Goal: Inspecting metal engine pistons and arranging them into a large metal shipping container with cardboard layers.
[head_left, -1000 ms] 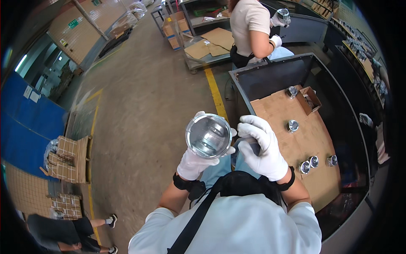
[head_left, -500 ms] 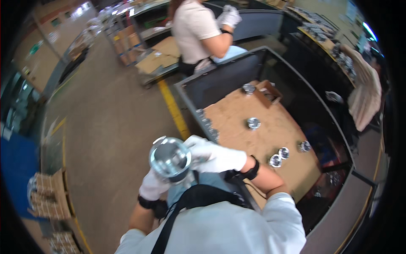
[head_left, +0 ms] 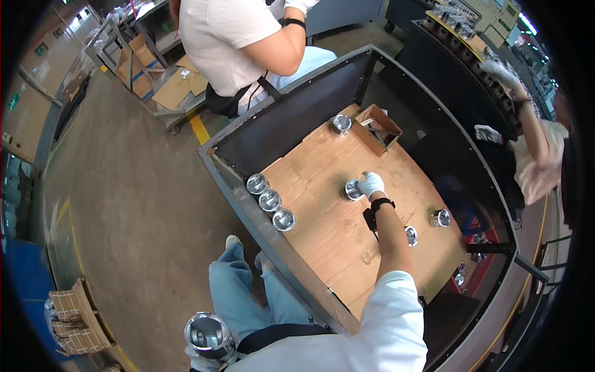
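My left hand [head_left: 202, 361], in a white glove, is closed around a shiny metal piston [head_left: 208, 335] low in front of my body. My right hand [head_left: 372, 184], gloved too, reaches into a dark-walled bin and has its fingers on another piston [head_left: 353, 190] standing on the cardboard sheet [head_left: 319, 229]. Three pistons [head_left: 270, 200] stand in a row along the bin's left wall. More pistons stand apart: one [head_left: 341, 124] beside a small cardboard box [head_left: 377, 130], one [head_left: 440, 217] at the right, and one [head_left: 411, 235] partly behind my right forearm.
The bin's raised metal rim [head_left: 248, 217] runs between my legs and the sheet. A co-worker [head_left: 248, 43] sits beyond the far wall; another person [head_left: 536, 149] is at the right. A red tray [head_left: 477, 266] with metal parts lies at lower right. Stacked cartons [head_left: 77, 319] stand left.
My hands were together at the held piston; now my right hand has left it and reached out to a piston in the bin. My left hand has lowered with its piston. The view has shifted.
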{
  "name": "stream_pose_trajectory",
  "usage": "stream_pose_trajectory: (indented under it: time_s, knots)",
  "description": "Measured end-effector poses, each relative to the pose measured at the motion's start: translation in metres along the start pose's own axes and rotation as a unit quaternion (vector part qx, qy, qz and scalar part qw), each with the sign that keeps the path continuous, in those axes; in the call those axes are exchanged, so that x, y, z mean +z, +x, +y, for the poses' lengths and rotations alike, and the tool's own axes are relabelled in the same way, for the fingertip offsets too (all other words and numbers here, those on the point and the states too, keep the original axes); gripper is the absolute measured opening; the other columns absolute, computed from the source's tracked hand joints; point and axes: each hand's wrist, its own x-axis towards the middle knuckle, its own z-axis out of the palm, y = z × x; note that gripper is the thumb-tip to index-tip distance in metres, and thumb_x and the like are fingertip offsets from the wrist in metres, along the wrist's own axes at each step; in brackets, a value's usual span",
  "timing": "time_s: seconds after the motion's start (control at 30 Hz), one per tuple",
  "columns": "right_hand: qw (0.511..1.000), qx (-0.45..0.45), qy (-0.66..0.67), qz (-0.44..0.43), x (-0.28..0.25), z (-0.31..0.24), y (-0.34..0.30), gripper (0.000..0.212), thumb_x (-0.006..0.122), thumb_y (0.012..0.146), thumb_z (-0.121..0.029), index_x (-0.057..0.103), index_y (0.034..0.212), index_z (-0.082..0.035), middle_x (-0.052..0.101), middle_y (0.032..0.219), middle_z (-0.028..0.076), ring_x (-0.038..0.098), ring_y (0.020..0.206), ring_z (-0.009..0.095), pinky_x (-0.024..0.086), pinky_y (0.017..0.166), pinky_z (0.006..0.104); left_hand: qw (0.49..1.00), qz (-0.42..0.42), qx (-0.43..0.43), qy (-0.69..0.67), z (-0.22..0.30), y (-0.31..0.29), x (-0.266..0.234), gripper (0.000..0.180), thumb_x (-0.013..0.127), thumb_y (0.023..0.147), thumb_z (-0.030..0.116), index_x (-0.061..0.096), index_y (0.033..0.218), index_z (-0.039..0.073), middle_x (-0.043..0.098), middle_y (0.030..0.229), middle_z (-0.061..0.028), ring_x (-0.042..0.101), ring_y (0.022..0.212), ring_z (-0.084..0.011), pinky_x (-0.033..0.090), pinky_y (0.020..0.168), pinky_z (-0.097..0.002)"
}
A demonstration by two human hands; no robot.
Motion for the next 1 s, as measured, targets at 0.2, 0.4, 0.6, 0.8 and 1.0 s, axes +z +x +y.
stream_pose_trajectory:
  time_s: [0.2, 0.4, 0.6, 0.8, 1.0]
  knots:
    - [0.992, -0.005, -0.112, 0.055, -0.026, -0.052, 0.042, 0.062, 0.060, 0.079, -0.009, 0.050, 0.140, -0.012, 0.047, 0.147, 0.016, 0.056, 0.125, 0.034, 0.049, 0.102, 0.0415, 1.000, 0.020, 0.006, -0.002, 0.006, 0.052, -0.010, 0.102, 0.077, 0.054, 0.069, 0.055, 0.125, 0.000, 0.061, 0.107, -0.0218, 0.064, 0.091, -0.0350, 0.057, 0.078, -0.0504]
    - [0.993, 0.031, -0.060, 0.097, -0.035, -0.045, 0.114, 0.064, 0.056, 0.081, -0.010, 0.041, 0.143, -0.006, 0.047, 0.146, 0.020, 0.051, 0.130, 0.035, 0.044, 0.107, 0.0414, 0.999, 0.030, 0.010, -0.013, -0.002, 0.095, -0.019, 0.103, 0.077, 0.054, 0.070, 0.055, 0.125, -0.001, 0.061, 0.107, -0.0217, 0.064, 0.091, -0.0350, 0.057, 0.078, -0.0509]
    - [0.995, 0.037, -0.023, 0.086, -0.016, -0.007, 0.173, 0.065, 0.055, 0.081, -0.001, 0.041, 0.144, -0.005, 0.052, 0.142, 0.021, 0.053, 0.129, 0.034, 0.045, 0.106, 0.0401, 0.999, 0.035, 0.007, -0.023, -0.016, 0.127, -0.020, 0.103, 0.077, 0.053, 0.070, 0.055, 0.124, -0.001, 0.061, 0.107, -0.0215, 0.064, 0.090, -0.0349, 0.057, 0.078, -0.0514]
    - [0.939, 0.055, -0.295, 0.166, 0.022, 0.014, 0.175, 0.020, 0.059, 0.083, -0.014, 0.074, 0.095, -0.009, 0.073, 0.094, 0.015, 0.072, 0.088, 0.030, 0.058, 0.075, 0.0415, 0.999, 0.038, -0.006, -0.029, -0.023, 0.140, -0.023, 0.103, 0.077, 0.053, 0.071, 0.055, 0.124, -0.001, 0.060, 0.106, -0.0214, 0.064, 0.090, -0.0349, 0.057, 0.078, -0.0519]
    - [0.924, -0.020, -0.304, 0.229, 0.022, 0.036, 0.144, 0.021, 0.070, 0.082, -0.029, 0.069, 0.078, -0.009, 0.071, 0.076, 0.013, 0.071, 0.072, 0.030, 0.057, 0.062, 0.0411, 0.998, 0.023, -0.029, -0.049, -0.031, 0.138, -0.020, 0.104, 0.077, 0.053, 0.071, 0.055, 0.124, -0.001, 0.060, 0.106, -0.0213, 0.063, 0.090, -0.0349, 0.057, 0.079, -0.0524]
